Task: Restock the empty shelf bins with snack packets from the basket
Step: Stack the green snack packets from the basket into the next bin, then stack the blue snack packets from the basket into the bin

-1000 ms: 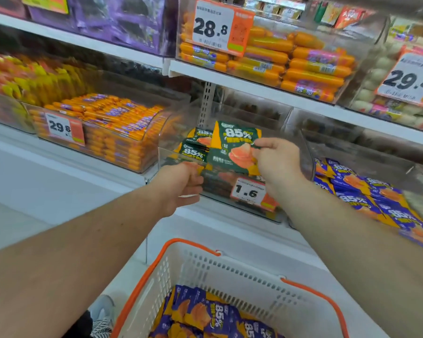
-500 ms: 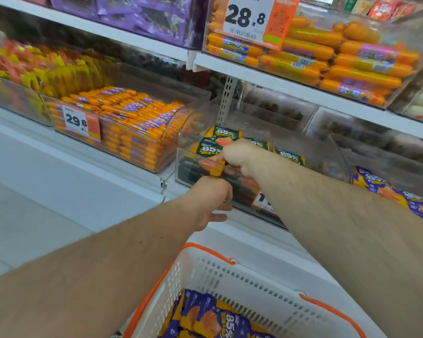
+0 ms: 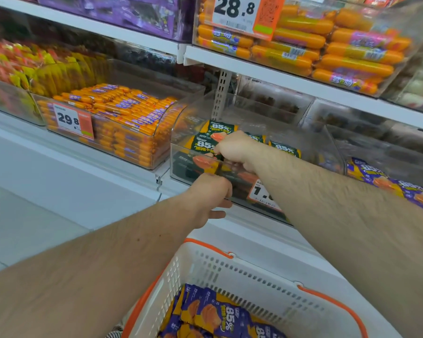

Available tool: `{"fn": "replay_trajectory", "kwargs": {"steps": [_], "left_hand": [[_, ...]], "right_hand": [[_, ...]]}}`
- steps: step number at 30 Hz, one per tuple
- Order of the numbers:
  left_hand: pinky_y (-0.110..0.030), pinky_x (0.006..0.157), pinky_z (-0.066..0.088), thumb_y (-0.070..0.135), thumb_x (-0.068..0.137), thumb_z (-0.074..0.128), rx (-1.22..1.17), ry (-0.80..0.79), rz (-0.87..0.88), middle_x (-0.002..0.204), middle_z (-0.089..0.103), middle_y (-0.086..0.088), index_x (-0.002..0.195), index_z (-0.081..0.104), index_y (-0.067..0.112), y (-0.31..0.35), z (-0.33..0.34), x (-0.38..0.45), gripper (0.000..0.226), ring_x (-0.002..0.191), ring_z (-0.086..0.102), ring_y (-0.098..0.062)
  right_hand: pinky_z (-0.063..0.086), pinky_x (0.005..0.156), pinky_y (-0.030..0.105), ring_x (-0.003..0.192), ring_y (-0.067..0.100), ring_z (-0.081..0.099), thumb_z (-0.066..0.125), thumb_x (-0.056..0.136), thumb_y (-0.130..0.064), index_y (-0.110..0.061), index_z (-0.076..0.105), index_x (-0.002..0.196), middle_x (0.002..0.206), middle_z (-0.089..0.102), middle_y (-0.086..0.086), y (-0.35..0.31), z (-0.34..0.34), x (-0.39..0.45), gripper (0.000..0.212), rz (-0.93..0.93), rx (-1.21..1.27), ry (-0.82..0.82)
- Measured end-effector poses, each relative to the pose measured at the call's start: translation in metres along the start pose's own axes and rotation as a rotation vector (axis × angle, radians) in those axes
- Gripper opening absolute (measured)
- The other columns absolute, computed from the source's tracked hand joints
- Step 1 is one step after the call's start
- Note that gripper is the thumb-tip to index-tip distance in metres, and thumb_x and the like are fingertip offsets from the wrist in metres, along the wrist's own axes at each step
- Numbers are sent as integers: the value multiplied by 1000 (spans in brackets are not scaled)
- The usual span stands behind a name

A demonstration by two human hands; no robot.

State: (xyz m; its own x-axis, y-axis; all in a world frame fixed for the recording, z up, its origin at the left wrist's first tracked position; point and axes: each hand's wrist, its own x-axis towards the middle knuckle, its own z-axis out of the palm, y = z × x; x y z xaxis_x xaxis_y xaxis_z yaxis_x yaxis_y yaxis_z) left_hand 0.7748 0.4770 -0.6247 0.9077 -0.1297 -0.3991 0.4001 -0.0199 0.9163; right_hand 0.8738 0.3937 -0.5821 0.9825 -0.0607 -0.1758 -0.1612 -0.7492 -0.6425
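A clear shelf bin (image 3: pixel 310 142) at centre holds green "85%" snack packets (image 3: pixel 206 143). My right hand (image 3: pixel 235 150) reaches over the bin's front rim, fingers curled on a green packet lying on the pile. My left hand (image 3: pixel 210 193) is against the bin's front wall, with fingers curled on it and the thumb under its lower edge. Below, a white basket (image 3: pixel 254 272) with orange rim holds purple "85%" packets (image 3: pixel 213 313).
Left of the bin stands a bin of orange sausage sticks (image 3: pixel 122 113) with a 29.8 tag. To the right is a bin of purple packets (image 3: pixel 376 176). A shelf above carries large orange sausages (image 3: pixel 327 52). White shelf ledge runs below the bins.
My right hand brought the green packet down from above the rim into the bin and onto the pile. My left hand has stayed at the bin's front. The view moved closer.
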Motion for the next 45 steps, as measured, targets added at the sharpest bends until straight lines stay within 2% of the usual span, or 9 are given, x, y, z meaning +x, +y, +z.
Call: {"fn": "replay_trajectory", "kwargs": {"steps": [4,8,12,15,22,29,35,38,45], "left_hand": [[-37,85,55,8,91,46,108,-38,-10,125,58,-3,114,58,15,-11,9,-1,27,93,67,-14],[-36,85,53,16,96,49,282,-130,-13,114,64,-3,112,59,17,-28,24,-10,19,92,67,-17],[-28,70,49,17,96,52,517,-222,-34,102,67,-3,111,59,13,-61,43,-18,18,83,65,-14],[-29,70,49,12,94,56,696,-314,-48,97,65,-3,107,62,10,-91,61,-24,15,83,65,-14],[-27,69,47,10,91,53,983,-436,-63,89,66,-4,98,63,15,-137,77,-19,12,77,62,-18],[-23,58,44,11,95,51,1047,-479,-95,88,60,6,95,59,20,-151,90,-1,12,82,63,-12],[-31,64,53,10,92,52,1068,-510,-109,92,64,-1,86,59,26,-157,100,9,18,87,66,-19],[-40,80,56,10,92,52,1052,-514,-124,97,64,-4,84,55,28,-157,102,9,20,97,66,-25],[-34,78,55,12,93,52,1041,-527,-109,99,62,-1,91,56,26,-155,103,4,15,93,64,-18]], "right_hand": [[50,70,32,82,25,58,54,83,-7,-8,68,80,89,65,6,26,-5,-30,14,-369,-203,402],[39,64,29,73,24,54,57,75,-2,-4,66,75,76,59,9,69,2,-82,9,-948,-138,754],[34,63,20,67,10,44,57,74,-3,-3,66,73,71,58,7,151,25,-116,9,-847,7,750],[32,65,15,69,1,39,55,78,-12,-7,68,76,74,58,-1,229,53,-131,14,-516,-24,599],[41,62,32,70,21,55,49,90,-10,-13,60,76,74,59,6,380,110,-166,18,284,-198,-91],[44,54,30,81,23,60,58,86,-22,-14,57,89,86,59,6,443,140,-182,8,406,-506,-652],[53,74,33,98,23,61,71,83,-25,-19,46,120,110,60,7,454,148,-180,45,434,-550,-700],[51,74,31,97,21,61,71,81,-25,-17,55,111,107,61,4,458,154,-183,34,432,-640,-701],[51,70,31,83,24,60,55,89,-7,-11,61,88,87,61,7,445,150,-185,7,390,-650,-711]]}}
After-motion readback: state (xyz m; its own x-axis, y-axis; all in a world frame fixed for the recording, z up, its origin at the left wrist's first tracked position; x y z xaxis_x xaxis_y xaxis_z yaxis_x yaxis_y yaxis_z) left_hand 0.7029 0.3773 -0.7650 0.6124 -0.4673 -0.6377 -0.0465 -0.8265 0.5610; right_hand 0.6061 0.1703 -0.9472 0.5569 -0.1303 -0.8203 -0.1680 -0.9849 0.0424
